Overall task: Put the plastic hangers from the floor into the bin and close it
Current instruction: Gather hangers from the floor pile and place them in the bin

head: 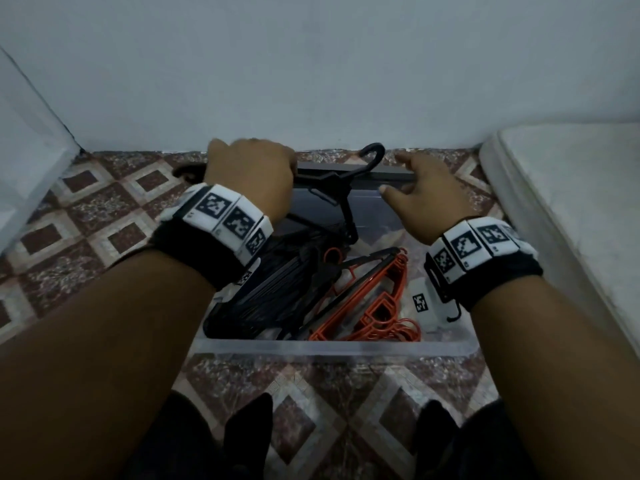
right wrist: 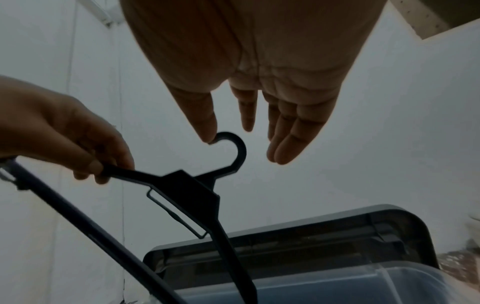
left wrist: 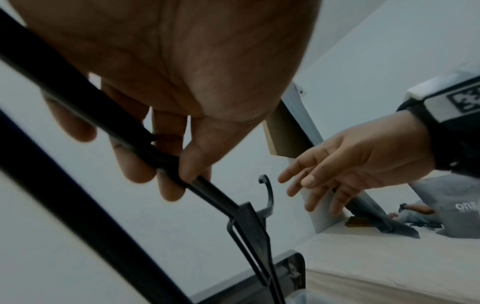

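Note:
A clear plastic bin [head: 332, 347] stands on the tiled floor with black hangers [head: 270, 292] and orange hangers [head: 370, 306] inside. My left hand [head: 252, 171] grips one arm of a black hanger [head: 341, 188] [left wrist: 249, 218] [right wrist: 192, 187] above the bin's far side, thumb and fingers [left wrist: 189, 164] curled round it. My right hand [head: 426, 188] [right wrist: 259, 127] hovers to the right of the hook [head: 374, 154] with straight fingers, holding nothing; in the right wrist view its thumb lies by the hook tip [right wrist: 221, 136]. The dark lid [head: 398, 174] [right wrist: 311, 230] stands behind the bin against the wall.
A white wall [head: 311, 64] runs close behind the bin. A white mattress [head: 571, 188] lies at the right. A white panel [head: 24, 150] leans at the left. Patterned floor tiles [head: 104, 209] surround the bin; my knees [head: 242, 445] are just in front.

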The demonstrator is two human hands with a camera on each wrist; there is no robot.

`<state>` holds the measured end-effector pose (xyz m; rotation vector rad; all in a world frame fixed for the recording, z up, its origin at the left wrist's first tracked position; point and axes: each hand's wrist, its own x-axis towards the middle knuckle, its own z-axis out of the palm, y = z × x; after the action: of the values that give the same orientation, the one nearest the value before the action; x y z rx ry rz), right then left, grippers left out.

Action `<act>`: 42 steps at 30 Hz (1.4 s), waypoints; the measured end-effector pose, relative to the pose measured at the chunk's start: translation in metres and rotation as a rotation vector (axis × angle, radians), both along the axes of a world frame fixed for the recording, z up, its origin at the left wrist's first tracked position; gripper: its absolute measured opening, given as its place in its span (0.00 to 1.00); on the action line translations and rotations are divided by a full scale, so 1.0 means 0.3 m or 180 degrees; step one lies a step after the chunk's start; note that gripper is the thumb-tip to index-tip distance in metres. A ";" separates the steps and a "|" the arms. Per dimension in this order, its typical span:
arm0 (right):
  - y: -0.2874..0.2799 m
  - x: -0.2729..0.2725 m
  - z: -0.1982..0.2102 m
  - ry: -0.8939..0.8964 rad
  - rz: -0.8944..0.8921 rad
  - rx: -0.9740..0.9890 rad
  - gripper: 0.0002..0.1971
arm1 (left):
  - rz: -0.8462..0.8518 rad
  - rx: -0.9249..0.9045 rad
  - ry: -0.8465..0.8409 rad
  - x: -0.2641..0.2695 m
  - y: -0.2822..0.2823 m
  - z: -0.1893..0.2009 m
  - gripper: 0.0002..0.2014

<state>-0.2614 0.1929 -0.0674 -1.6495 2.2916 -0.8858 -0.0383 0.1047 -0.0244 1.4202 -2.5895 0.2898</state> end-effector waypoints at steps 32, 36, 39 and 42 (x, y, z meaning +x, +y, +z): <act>-0.005 -0.156 0.057 -0.0151 -0.0350 -0.0545 0.11 | 0.0480 0.2102 -0.0446 -0.192 -0.231 -0.763 0.34; -0.008 -0.171 0.053 -0.0281 -0.0396 -0.0577 0.10 | 0.0380 0.2035 -0.0392 -0.217 -0.202 -0.772 0.27; -0.010 -0.178 0.049 -0.0288 -0.0433 -0.0546 0.10 | 0.0117 0.1924 -0.0465 -0.237 -0.173 -0.739 0.16; -0.011 -0.181 0.050 -0.0238 -0.0483 -0.0571 0.11 | -0.0168 0.1883 -0.0136 -0.259 -0.138 -0.640 0.14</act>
<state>-0.3159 0.1896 -0.0523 -1.4936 2.3714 -1.1973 -0.1159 0.0635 -0.2162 1.5034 -2.8773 -0.5026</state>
